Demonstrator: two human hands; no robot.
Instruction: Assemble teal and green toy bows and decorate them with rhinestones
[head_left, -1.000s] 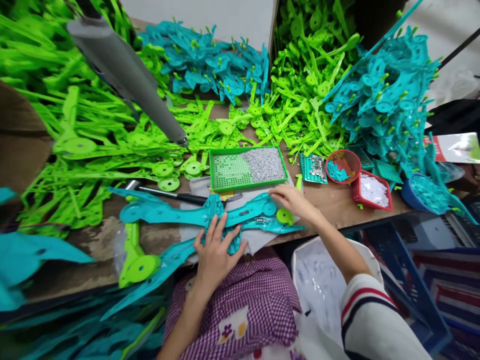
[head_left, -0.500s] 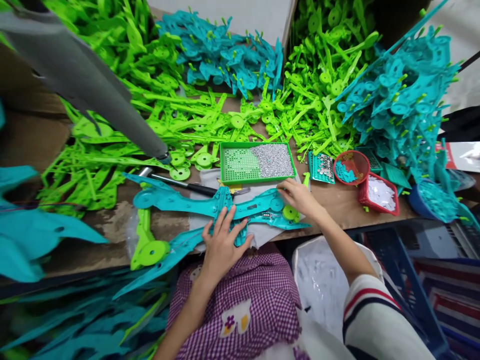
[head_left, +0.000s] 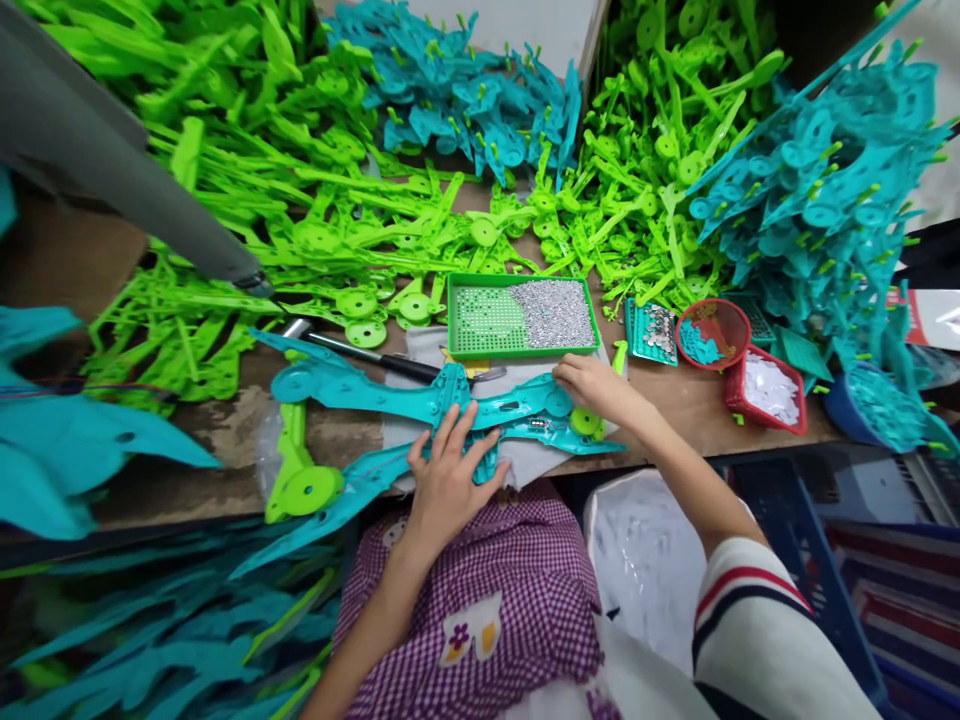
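Note:
Two long teal plastic body shells point(head_left: 375, 392) lie across the table edge on a pale cloth point(head_left: 409, 350). On their middle rests my left hand point(head_left: 455, 485), fingers spread and pressing down. My right hand point(head_left: 596, 388) has its fingertips pinched together at the right end of the upper shell; whatever they hold is hidden. A small silver metal part point(head_left: 538, 424) shows in the lower shell. Bright green limb pieces point(head_left: 309, 488) stick out at the left, and a green disc point(head_left: 587, 422) sits under my right hand.
Behind the shells stands a green tray point(head_left: 487, 352) of small silver screws. A hammer point(head_left: 360, 352) lies left of it. To the right are a red bowl point(head_left: 739, 345), a red basket point(head_left: 787, 418) and a blue bowl point(head_left: 847, 405). Green parts point(head_left: 315, 235) and teal parts point(head_left: 825, 200) are heaped behind.
The view has shifted slightly, so the table things appear a little to the right. Both hands keep nearly the same places on the shells.

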